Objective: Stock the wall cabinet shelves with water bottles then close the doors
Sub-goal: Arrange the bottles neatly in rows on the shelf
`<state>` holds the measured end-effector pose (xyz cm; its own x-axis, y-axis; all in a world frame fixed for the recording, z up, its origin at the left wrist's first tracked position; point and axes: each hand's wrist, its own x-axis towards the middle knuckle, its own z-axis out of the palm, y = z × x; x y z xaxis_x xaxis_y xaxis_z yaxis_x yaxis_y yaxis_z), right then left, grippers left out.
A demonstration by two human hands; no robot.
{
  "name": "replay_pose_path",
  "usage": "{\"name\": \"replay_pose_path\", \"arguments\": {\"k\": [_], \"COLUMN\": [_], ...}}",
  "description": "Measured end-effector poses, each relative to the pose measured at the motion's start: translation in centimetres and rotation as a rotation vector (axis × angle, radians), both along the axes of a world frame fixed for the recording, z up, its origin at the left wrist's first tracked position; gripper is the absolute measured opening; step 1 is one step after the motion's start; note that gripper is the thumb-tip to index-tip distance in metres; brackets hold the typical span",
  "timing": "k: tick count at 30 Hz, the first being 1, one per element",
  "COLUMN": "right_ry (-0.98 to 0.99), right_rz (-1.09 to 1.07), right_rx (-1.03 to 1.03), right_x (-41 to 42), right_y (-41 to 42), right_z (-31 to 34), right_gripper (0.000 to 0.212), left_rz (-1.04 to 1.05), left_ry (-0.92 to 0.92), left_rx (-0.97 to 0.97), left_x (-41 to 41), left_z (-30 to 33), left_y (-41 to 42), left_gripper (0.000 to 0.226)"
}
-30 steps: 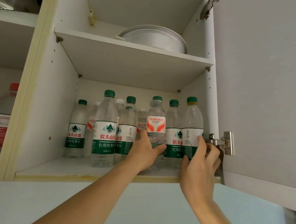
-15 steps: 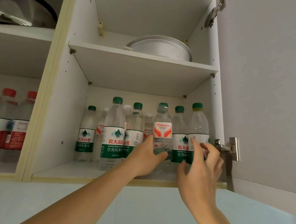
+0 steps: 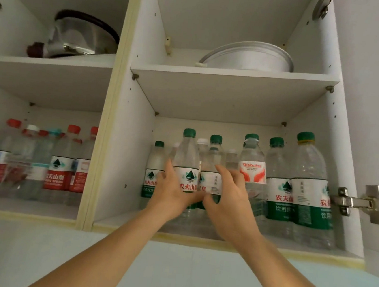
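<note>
With the left hand (image 3: pixel 171 189) wrapped round a green-capped bottle (image 3: pixel 187 166) at centre frame and the right hand (image 3: pixel 229 201) spread, seemingly empty, beside it, a nudge could topple its crowded neighbours.

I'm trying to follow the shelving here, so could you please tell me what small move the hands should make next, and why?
Probably slide the green-capped bottle straight back into line. The left hand has its grip round that bottle, which stands at the front of the bottom shelf, ahead of its neighbours. The right hand reaches in beside it, fingers spread, holding nothing. The door is still open, so closing comes later.
</note>
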<state>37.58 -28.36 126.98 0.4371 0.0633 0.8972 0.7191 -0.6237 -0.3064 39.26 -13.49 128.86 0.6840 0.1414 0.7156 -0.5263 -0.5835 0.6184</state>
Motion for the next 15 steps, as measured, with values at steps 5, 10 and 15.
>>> {"name": "replay_pose_path", "arguments": {"k": [5, 10, 15], "right_ry": [0.201, 0.373, 0.433], "right_rz": [0.091, 0.162, 0.068], "right_rx": [-0.056, 0.006, -0.014], "right_x": [1.5, 2.9, 3.9], "right_y": [0.3, 0.7, 0.7], "right_z": [0.0, 1.1, 2.0], "right_gripper": [0.088, 0.107, 0.119], "left_rz": [-0.127, -0.19, -0.122], "left_ry": [0.044, 0.072, 0.144], "left_rx": [0.05, 0.074, 0.086], "left_x": [0.8, 0.2, -0.3], "left_z": [-0.8, -0.2, 0.0], "left_y": [1.6, 3.1, 5.4], "left_gripper": [0.092, 0.085, 0.081]}}
